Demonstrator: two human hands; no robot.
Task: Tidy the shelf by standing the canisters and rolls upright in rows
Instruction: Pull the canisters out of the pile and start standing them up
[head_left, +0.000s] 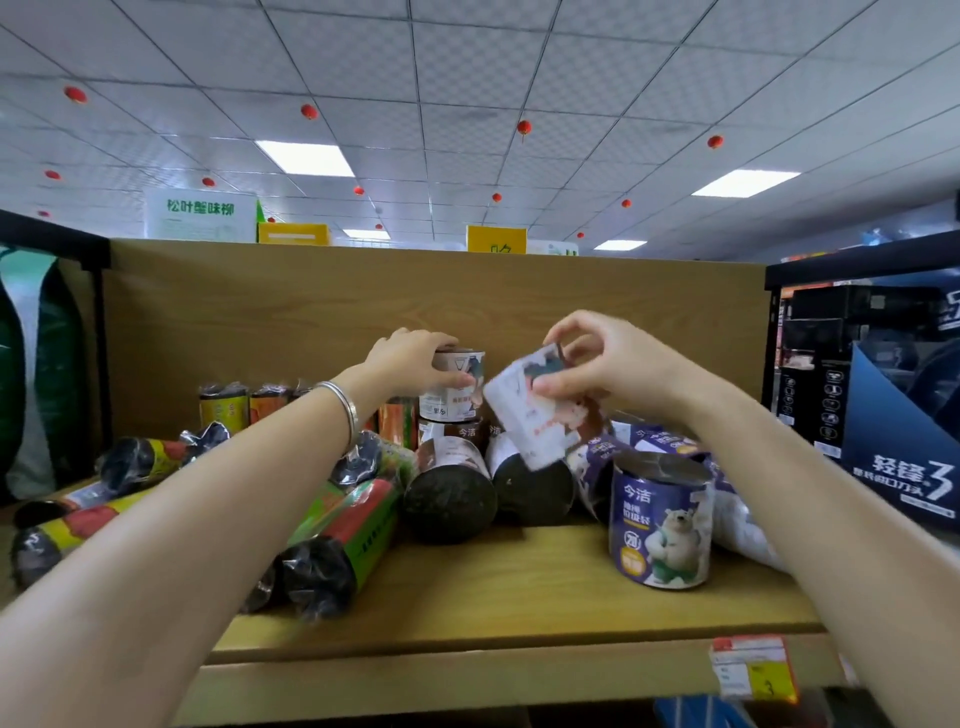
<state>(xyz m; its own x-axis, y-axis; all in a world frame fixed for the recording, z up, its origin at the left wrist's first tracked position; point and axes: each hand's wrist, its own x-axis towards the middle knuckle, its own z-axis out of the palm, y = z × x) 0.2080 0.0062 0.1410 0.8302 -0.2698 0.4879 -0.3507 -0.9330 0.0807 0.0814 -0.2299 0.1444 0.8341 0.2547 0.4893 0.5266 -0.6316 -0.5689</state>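
Wooden shelf (519, 587): L hand (410, 358) atop stacked canister (452, 395), R hand (597, 364) w/ tilted canister (524, 415).

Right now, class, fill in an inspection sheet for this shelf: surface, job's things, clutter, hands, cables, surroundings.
Surface: wooden shelf, front part bare.
Job's things: purple bear canister upright; white canister stacked on another; tilted white canister held in the air; two dark-ended canisters lying down; long film-wrapped rolls lying at left.
Clutter: price tag on shelf edge.
Hands: left hand on white canister's top; right hand holds tilted white canister.
Cables: nothing seen.
Surroundings: blue box on neighbouring shelf; red lanterns overhead.
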